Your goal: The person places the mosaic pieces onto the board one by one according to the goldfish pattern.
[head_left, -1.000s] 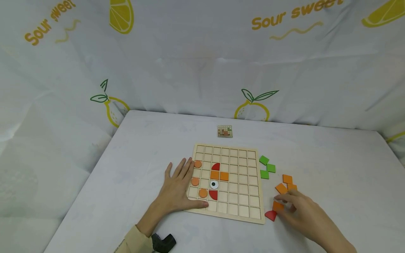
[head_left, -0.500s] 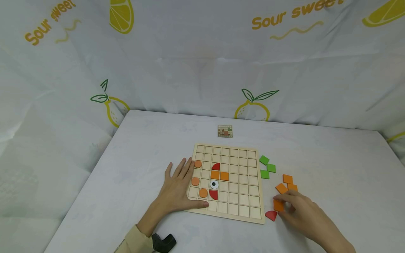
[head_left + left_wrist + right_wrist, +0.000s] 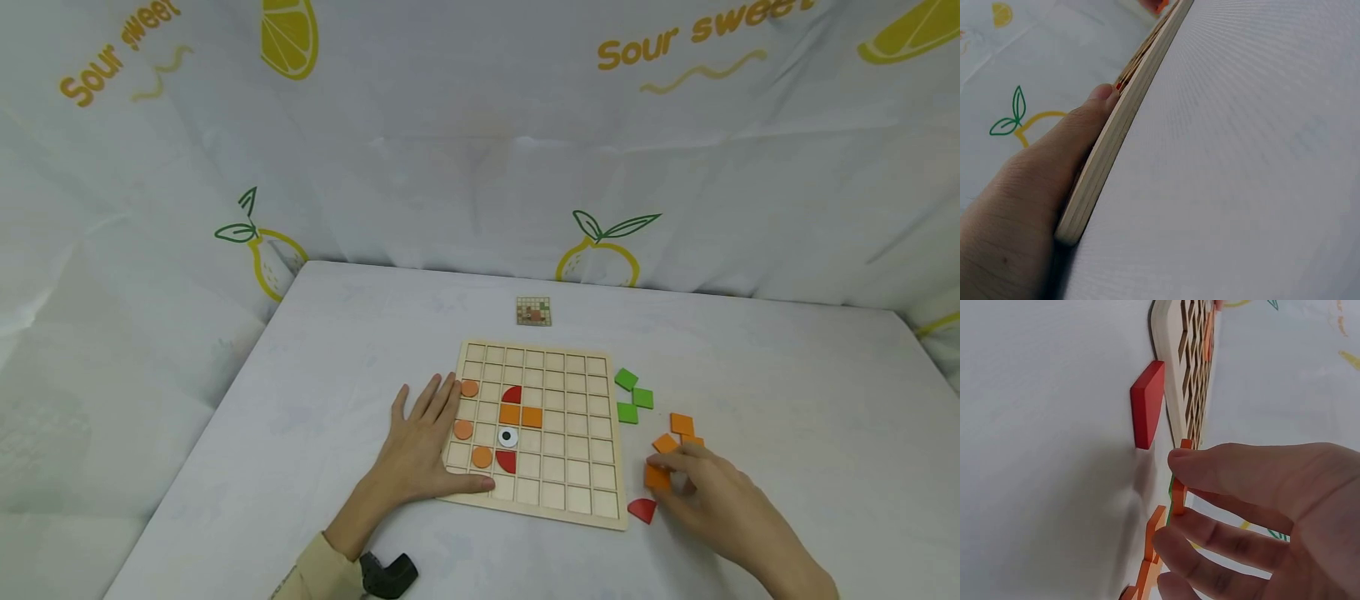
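My right hand pinches an orange square tile between thumb and fingers, just right of the wooden grid board. In the right wrist view the held tile stands on edge in the fingertips, lifted off the table. My left hand lies with spread fingers on the board's left edge, its thumb over the near left corner. Set in the board's cells are three orange discs, two red quarter-circles, two orange squares and a white eye disc.
A red quarter-circle lies by the board's near right corner. More orange squares lie behind my right hand, and three green squares sit along the board's right side. A small pattern card lies behind the board. A black object is beside my left sleeve.
My right hand has lifted the orange square a little and shifted it slightly away from the red quarter-circle. The left hand and the board stay in place.
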Demonstrator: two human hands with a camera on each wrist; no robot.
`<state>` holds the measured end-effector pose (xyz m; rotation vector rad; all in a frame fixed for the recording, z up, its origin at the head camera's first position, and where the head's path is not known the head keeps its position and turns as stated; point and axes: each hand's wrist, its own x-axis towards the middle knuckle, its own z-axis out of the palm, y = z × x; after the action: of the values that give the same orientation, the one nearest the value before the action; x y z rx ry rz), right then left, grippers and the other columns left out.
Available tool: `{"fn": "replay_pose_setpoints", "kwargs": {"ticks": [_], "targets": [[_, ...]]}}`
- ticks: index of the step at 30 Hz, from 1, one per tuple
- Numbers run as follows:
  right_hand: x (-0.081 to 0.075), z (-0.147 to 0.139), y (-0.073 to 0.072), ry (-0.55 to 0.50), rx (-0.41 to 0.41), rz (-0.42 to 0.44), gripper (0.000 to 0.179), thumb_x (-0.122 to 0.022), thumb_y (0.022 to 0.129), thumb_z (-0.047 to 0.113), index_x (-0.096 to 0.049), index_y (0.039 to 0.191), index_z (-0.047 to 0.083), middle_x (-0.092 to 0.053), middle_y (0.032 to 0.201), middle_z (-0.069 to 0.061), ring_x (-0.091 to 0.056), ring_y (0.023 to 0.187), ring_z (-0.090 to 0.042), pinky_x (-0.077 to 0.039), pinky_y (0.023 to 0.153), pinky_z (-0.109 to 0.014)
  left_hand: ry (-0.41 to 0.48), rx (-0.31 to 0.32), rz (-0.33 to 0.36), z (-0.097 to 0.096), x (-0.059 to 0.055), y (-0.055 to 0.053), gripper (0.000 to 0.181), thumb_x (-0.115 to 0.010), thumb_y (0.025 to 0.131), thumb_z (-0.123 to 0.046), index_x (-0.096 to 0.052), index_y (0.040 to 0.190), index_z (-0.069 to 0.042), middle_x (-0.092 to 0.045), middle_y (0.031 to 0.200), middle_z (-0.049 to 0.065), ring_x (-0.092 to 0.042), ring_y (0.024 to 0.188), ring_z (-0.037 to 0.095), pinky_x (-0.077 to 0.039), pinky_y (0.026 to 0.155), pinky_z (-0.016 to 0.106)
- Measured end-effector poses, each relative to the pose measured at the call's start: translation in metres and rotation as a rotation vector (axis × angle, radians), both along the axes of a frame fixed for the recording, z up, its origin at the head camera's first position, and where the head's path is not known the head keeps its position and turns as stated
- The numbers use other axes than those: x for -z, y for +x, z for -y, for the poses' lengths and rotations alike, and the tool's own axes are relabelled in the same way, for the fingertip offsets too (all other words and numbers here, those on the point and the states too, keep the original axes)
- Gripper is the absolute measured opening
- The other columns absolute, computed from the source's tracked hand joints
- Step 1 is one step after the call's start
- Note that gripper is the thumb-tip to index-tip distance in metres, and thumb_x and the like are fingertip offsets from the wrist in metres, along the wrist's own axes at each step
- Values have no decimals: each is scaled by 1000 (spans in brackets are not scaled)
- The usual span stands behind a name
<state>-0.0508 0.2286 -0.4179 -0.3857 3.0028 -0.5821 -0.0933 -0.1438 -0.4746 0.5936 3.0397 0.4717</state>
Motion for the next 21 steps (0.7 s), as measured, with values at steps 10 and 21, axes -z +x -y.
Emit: {"fn": "replay_pose_setpoints", "kwargs": {"ticks": [10,21], "targets": [[-12,15,-4,-34,-3,-14,32,-83,77,8,-78,109,13,-70,105,8,-51,74,-1,-42,57,-19,1,-1,12,-1,-1,0,137,-65,65,-87,-14,165,-8,-14,173,7,-13,162,29,-2,124,69],[-23,40,-13,-73,-23,17,32,-79,81,9,-77,113,12,-67,104,5,-54,74,-4,-42,51,-18,0,-2,11,-1,0,0,136,-65,65,-86,-14,165,-8,-15,173,7,-13,162,30,-3,124,69]]}}
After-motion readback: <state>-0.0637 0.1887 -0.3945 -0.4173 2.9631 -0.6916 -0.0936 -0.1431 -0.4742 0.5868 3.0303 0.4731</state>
